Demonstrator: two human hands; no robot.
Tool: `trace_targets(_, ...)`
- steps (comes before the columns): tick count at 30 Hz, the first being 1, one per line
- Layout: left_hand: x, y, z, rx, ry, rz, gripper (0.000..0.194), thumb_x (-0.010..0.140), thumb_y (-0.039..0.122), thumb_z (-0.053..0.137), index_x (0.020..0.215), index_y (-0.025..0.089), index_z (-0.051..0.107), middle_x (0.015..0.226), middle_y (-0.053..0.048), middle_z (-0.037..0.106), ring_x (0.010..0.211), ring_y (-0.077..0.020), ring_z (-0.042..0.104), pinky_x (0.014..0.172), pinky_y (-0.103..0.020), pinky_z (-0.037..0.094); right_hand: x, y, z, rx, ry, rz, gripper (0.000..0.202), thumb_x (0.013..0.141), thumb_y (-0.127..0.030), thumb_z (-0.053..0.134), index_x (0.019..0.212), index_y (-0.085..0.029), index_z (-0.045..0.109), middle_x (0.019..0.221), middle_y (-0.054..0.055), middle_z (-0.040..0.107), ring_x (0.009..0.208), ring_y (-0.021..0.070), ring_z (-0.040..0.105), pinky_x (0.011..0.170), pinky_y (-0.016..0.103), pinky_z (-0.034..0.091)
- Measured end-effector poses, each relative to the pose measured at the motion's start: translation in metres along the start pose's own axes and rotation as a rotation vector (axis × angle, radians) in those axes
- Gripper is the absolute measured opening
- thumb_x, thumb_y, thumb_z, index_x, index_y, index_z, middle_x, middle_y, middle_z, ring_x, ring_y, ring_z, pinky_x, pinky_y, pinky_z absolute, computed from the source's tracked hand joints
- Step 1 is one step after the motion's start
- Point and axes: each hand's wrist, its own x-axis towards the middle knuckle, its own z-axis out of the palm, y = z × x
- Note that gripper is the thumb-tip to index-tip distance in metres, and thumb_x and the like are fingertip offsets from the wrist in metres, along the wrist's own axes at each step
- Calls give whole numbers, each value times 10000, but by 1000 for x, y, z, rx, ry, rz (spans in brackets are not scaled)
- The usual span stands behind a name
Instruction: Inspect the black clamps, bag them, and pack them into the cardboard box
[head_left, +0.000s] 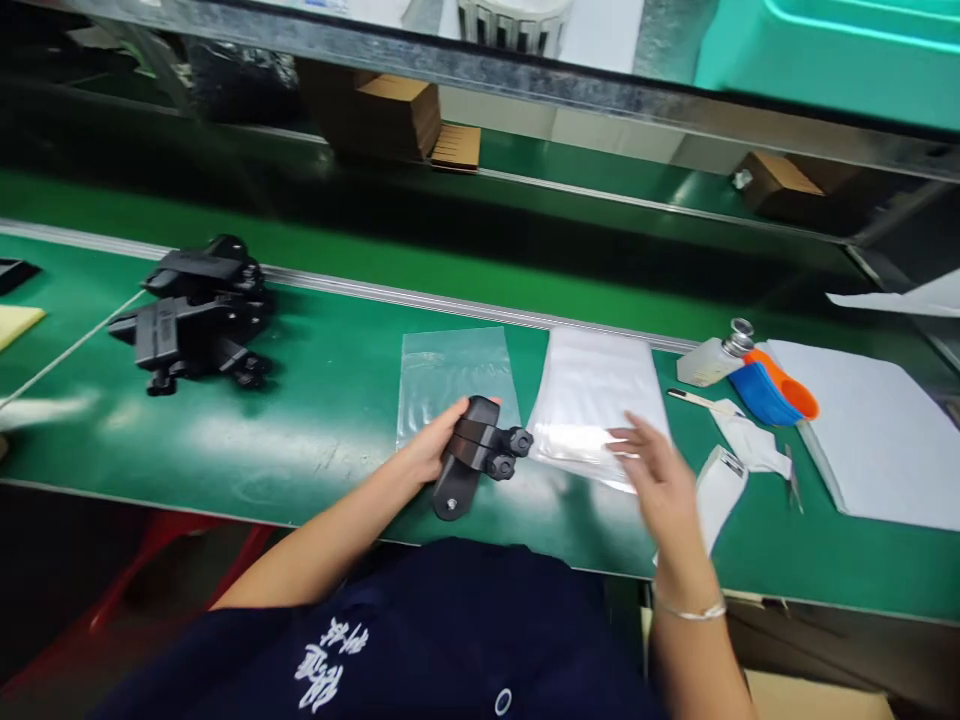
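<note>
- The dark blue garment [420, 640] at the bottom of the view carries white printed characters, seen upside down and too blurred to read.
- A small round white mark sits near them, also unreadable.
- Nothing else bears legible text.

Left hand [431, 450] curled, right hand [656, 480] spread.

Black plastic clamp bracket [474, 455] with two knobs, flat beside clear bags [592, 400] on green belt.
</note>
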Motion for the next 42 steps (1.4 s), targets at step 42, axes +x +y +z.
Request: trace_targets(42, 30, -64, 148, 831, -465, 367, 341, 814, 406, 633, 1047, 158, 623, 725, -10, 627, 624, -135, 531, 588, -246, 376, -64, 20, -30, -283, 608, -235, 101, 864, -367, 615, 936, -319, 668, 1014, 56, 645, 1041, 280, 615, 1107, 593, 309)
